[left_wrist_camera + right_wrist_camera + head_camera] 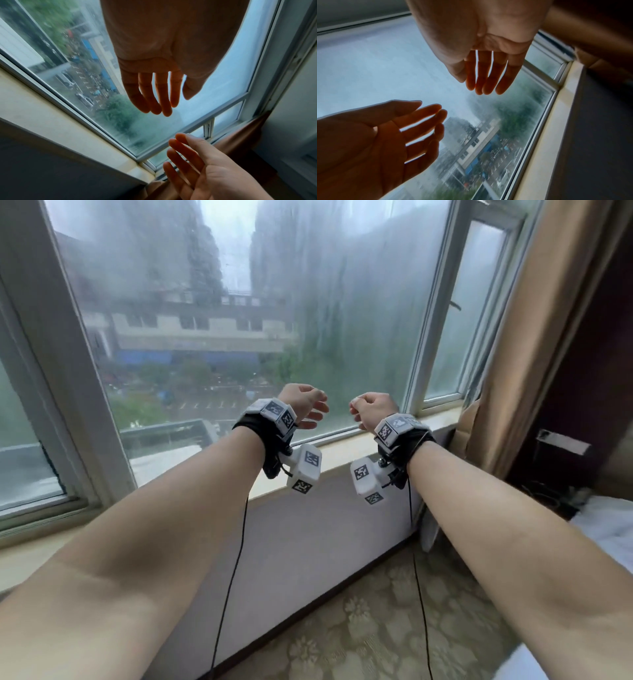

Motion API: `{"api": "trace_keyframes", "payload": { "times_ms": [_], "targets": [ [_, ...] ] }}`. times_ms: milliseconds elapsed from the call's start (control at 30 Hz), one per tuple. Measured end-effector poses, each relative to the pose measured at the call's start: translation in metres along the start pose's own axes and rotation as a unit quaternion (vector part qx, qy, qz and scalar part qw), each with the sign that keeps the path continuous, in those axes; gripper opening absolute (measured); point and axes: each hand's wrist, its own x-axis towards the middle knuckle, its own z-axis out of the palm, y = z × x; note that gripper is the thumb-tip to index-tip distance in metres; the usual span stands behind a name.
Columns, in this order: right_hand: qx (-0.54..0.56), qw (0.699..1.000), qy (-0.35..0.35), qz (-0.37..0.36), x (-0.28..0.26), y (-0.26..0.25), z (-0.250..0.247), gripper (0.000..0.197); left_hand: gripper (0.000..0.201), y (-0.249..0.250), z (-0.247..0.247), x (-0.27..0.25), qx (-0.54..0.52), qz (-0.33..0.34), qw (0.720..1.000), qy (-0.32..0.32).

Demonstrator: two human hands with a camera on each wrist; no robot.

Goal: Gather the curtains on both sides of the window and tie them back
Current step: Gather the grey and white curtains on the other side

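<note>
A tan curtain (pixel 534 337) hangs bunched at the right edge of the window (pixel 239 302); it also shows as the tan curtain (pixel 240 136) in the left wrist view and the curtain (pixel 594 40) in the right wrist view. No curtain shows clearly on the left side. Both bare arms reach out toward the misted glass above the sill. My left hand (pixel 313 409) (pixel 175 104) has loose, nearly straight fingers and holds nothing. A short way to its right, my right hand (pixel 359 412) (pixel 471 86) is just as relaxed and empty. The palms face each other without touching.
A pale stone sill (pixel 342 450) runs under the window frame. A narrow side pane (pixel 455 306) with a handle stands just left of the curtain. Dark furniture (pixel 582 378) and white bedding (pixel 609 529) crowd the right. Patterned carpet (pixel 376 628) lies below.
</note>
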Motion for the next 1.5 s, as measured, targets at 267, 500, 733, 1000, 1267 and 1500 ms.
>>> {"api": "trace_keyframes", "payload": {
  "times_ms": [267, 500, 733, 1000, 1267, 1500],
  "targets": [
    [-0.038, 0.993, 0.094, 0.062, 0.129, 0.092, -0.09, 0.025, 0.016, 0.015, 0.128, 0.151, -0.018, 0.008, 0.994, -0.105],
    [-0.006, 0.978, 0.181, 0.102, 0.2, 0.167, -0.149, 0.025, 0.013, 0.02, 0.23, 0.256, -0.045, -0.015, 0.983, -0.178],
    [-0.024, 0.967, 0.222, 0.122, 0.274, 0.239, -0.22, 0.027, 0.011, 0.018, 0.337, 0.353, -0.037, -0.024, 0.974, -0.224],
    [-0.034, 0.974, 0.188, 0.122, 0.401, 0.328, -0.308, 0.027, 0.012, 0.022, 0.476, 0.476, -0.027, -0.035, 0.974, -0.223],
    [-0.027, 0.983, 0.113, 0.139, 0.53, 0.391, -0.361, 0.038, 0.009, 0.04, 0.567, 0.582, -0.029, -0.048, 0.976, -0.21],
    [0.046, 0.981, 0.085, 0.167, 0.647, 0.441, -0.372, 0.044, 0.013, 0.037, 0.621, 0.69, -0.068, -0.042, 0.977, -0.199]
  ]
}}
